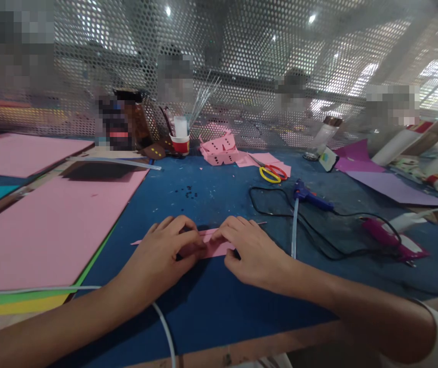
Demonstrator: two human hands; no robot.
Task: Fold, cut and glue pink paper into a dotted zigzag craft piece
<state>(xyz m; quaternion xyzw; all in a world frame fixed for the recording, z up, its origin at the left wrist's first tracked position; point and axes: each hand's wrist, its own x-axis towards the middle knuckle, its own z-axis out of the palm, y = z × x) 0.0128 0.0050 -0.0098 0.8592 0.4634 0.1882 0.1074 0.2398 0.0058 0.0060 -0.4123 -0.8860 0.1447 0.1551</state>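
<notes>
Left hand (165,251), right hand (255,254) each pinch one small pink paper strip (214,249), near centre. Right: one yellow-and-red-handled scissors (273,173); two guns, blue plastic glue gun (313,197), pink plastic glue gun (385,236).

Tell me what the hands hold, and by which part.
Both grip a pink paper strip flat on the blue table: left hand on its left half, right hand on its right half.

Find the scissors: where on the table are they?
Head view: the scissors lie right of centre toward the table's back, on pink scraps, just left of the glue gun and beyond the right hand, which holds a pink strip.
</notes>
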